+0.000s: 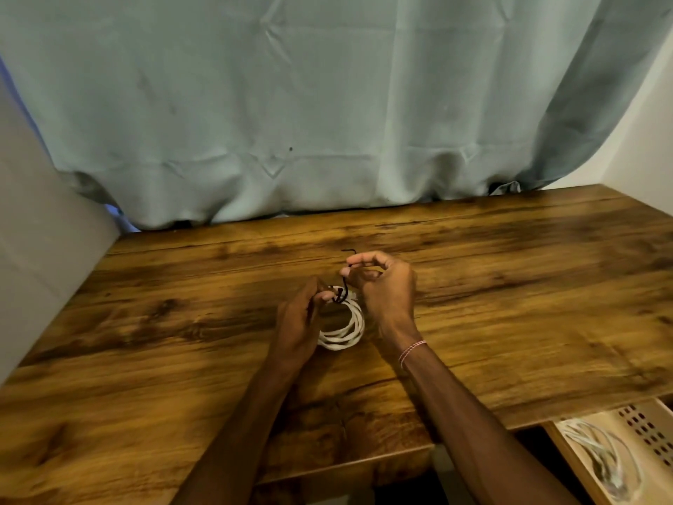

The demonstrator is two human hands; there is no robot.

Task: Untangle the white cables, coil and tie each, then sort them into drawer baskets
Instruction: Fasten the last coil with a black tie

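A coiled white cable (350,328) lies on the wooden table (510,286), near its middle. A thin black tie (343,289) wraps the coil's top. My left hand (296,322) pinches one end of the tie at the coil. My right hand (386,286) pinches the other end, which sticks up past the fingers. Another coiled white cable (601,461) lies in the beige perforated drawer basket (644,428) at the lower right, below the table edge.
A pale blue-green curtain (327,122) hangs along the table's far edge. A grey panel (43,220) stands at the left, a white wall (644,140) at the right. The open drawer juts out beneath the table's front right.
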